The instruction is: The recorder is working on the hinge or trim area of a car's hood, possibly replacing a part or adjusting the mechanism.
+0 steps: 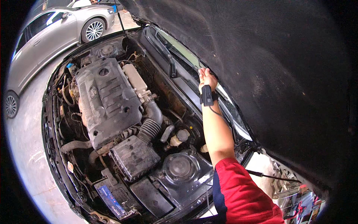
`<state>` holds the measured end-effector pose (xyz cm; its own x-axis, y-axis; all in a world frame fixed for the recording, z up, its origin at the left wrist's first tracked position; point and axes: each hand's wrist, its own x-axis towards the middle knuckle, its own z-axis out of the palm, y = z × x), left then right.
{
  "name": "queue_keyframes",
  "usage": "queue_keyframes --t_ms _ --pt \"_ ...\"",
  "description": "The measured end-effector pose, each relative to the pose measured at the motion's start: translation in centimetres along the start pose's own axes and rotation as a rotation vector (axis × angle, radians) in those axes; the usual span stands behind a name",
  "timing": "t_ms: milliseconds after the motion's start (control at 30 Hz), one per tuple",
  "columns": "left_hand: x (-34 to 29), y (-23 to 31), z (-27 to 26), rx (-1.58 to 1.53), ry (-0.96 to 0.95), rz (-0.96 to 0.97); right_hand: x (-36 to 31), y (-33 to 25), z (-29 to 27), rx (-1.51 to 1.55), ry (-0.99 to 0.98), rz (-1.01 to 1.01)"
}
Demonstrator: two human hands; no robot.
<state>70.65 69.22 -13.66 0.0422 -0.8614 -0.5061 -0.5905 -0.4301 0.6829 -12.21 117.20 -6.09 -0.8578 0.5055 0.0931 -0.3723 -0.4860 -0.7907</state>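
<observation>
My right hand (207,79) reaches out past the far end of my raised forearm, in front of the raised hood's rear edge and over the windshield base. Its fingers look stretched out and nothing shows in them. A black strapped device (207,96) with a cable sits on the wrist. Nearest to the hand are the wiper arm (172,67) and the black cowl panel (188,85). Whether the fingers touch the hood (268,67) or the glass, I cannot tell. My left hand is out of the picture.
The dusty engine cover (108,100), air filter box (135,158), battery (112,199) and strut tower (179,166) fill the engine bay. A thin prop (120,18) rises at its far side. A silver car (52,33) stands beyond; tools and parts (298,201) lie lower right.
</observation>
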Motion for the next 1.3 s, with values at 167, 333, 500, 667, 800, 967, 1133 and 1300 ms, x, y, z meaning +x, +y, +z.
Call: queue_keyframes --t_ms 167,333,500,667,800,967,1133,1300 --pt "-0.3 1.1 2.9 0.020 -0.019 0.036 1.7 1.7 -0.5 -0.097 0.147 -0.332" --pt "-0.1 1.5 4.0 0.041 -0.030 0.062 1.2 2.3 0.6 -0.020 0.189 -0.479" --pt "0.7 1.8 4.7 0.051 -0.057 0.086 2.0 3.4 1.0 0.005 0.229 -0.629" --pt "1.8 1.5 4.4 0.040 -0.076 0.090 0.0 2.1 -1.0 -0.710 0.290 -0.558" --pt "2.5 1.3 4.3 0.031 -0.088 0.097 0.0 1.2 -1.7 -1.085 0.422 -0.468" --pt "3.6 1.4 4.4 0.020 -0.097 0.110 -0.6 0.0 -0.4 -1.440 0.542 -0.415" --pt "4.4 0.9 3.8 0.015 -0.107 0.118 -0.7 -0.8 2.6 -1.162 0.674 -0.246" --pt "4.5 0.0 2.5 0.010 -0.105 0.105 -1.9 -0.1 4.2 -0.995 0.722 -0.301"
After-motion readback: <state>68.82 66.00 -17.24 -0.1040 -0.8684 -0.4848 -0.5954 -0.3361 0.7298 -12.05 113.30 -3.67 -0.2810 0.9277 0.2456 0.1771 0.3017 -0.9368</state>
